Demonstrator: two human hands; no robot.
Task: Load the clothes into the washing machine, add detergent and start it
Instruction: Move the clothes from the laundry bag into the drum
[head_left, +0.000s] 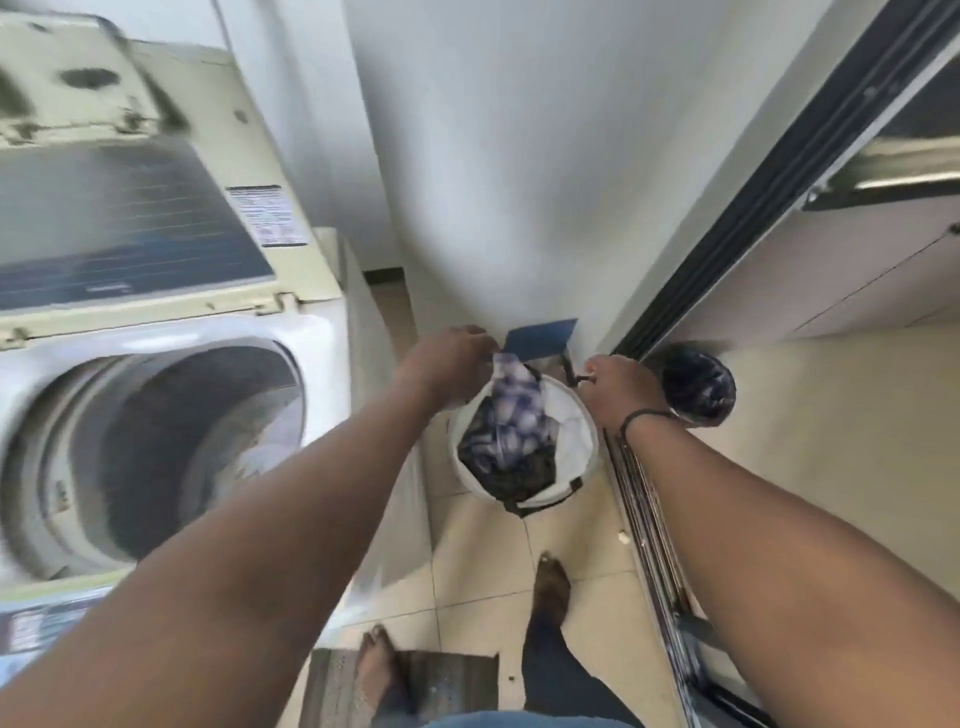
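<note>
A soft round white basket (569, 441) stood on floor tiles right of the washer (156, 415), holding crumpled checked clothes (511, 415). The left hand (447, 364) pinched the checked cloth; the right hand (621, 392) gripped the basket's dark handle.

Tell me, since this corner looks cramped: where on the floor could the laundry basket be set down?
Bare tile lies between the laundry basket and the feet, by the mat. It is crowded behind the basket: blue dustpan, black bin, sliding-door track.
</note>
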